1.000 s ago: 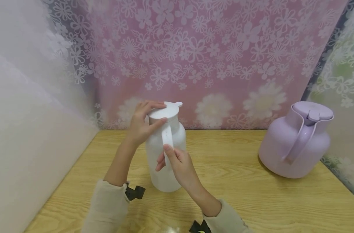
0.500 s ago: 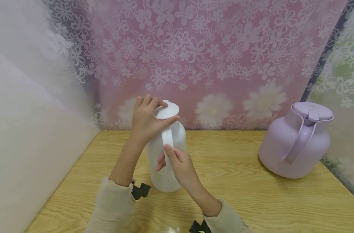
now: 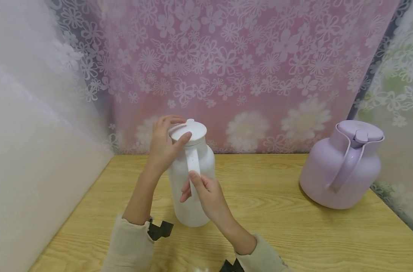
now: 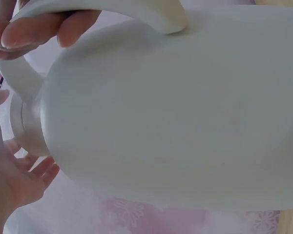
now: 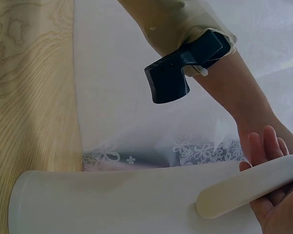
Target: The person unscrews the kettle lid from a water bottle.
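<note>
A white thermos jug (image 3: 193, 211) stands upright on the table. Its round white lid (image 3: 197, 132) sits on the neck, with a small tab (image 3: 190, 120) toward the back. My left hand (image 3: 161, 147) grips the lid from the left, thumb over the near part of its top and fingers at the far edge. My right hand (image 3: 210, 197) holds the jug's handle (image 3: 193, 160), thumb along its outer face. The left wrist view shows the jug's broad body (image 4: 176, 112) up close. In the right wrist view, fingers wrap around the handle (image 5: 249, 187).
A lilac thermos jug (image 3: 340, 172) stands at the right, its handle toward me. Behind the wood-grain table (image 3: 261, 211) hangs a pink flowered curtain (image 3: 240, 75). A pale wall (image 3: 40, 151) rises along the left edge.
The lid's tab has swung from the right side to the back. My left hand swung right, then returned left on the lid. My right hand keeps its hold on the handle.
</note>
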The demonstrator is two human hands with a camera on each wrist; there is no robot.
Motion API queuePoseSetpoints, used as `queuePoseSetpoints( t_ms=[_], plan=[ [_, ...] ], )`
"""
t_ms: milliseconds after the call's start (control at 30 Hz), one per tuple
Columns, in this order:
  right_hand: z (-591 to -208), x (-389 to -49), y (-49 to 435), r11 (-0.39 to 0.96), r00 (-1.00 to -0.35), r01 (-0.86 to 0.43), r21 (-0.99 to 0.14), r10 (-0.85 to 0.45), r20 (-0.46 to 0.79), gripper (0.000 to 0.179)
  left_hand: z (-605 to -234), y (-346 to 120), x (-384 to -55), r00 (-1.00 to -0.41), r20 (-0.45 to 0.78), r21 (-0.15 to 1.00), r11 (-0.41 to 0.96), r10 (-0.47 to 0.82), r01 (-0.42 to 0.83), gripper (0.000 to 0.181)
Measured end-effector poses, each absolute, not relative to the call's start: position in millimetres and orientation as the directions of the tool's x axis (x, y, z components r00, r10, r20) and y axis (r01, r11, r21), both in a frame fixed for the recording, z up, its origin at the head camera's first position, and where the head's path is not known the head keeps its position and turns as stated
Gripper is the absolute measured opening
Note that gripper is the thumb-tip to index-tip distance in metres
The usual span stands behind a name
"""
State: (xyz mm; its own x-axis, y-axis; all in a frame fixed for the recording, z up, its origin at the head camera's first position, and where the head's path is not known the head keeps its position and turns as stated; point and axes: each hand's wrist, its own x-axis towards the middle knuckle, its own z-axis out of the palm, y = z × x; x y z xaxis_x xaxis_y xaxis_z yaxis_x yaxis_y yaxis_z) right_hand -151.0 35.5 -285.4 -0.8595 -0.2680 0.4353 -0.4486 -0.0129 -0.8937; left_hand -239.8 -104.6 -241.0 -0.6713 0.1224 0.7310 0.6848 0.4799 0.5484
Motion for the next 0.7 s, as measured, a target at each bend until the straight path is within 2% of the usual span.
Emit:
queuePoseSetpoints(
  t_ms=[200,367,533,700],
  plan=[
    [-285,-151,36,-0.019,-0.857,-0.452,-0.892,-0.269,0.440,0.039,-252,-114,-246,-0.672,0.713,0.646,0.185,0.199,0.741,0.043],
    [-286,-151,35,-0.023,-0.857,-0.451,-0.892,-0.270,0.440,0.039,-261,-117,-252,-0.658,0.709,0.687,-0.036,0.253,0.726,0.043],
    [-285,-151,35,-0.018,-0.858,-0.450,-0.893,-0.267,0.438,0.039,-264,-116,-254,-0.647,0.728,0.675,-0.077,0.226,0.733,0.042],
    [-285,-151,35,-0.013,-0.858,-0.457,-0.890,-0.259,0.444,0.039,-263,-112,-251,-0.667,0.729,0.671,0.036,0.157,0.741,0.038]
  ],
)
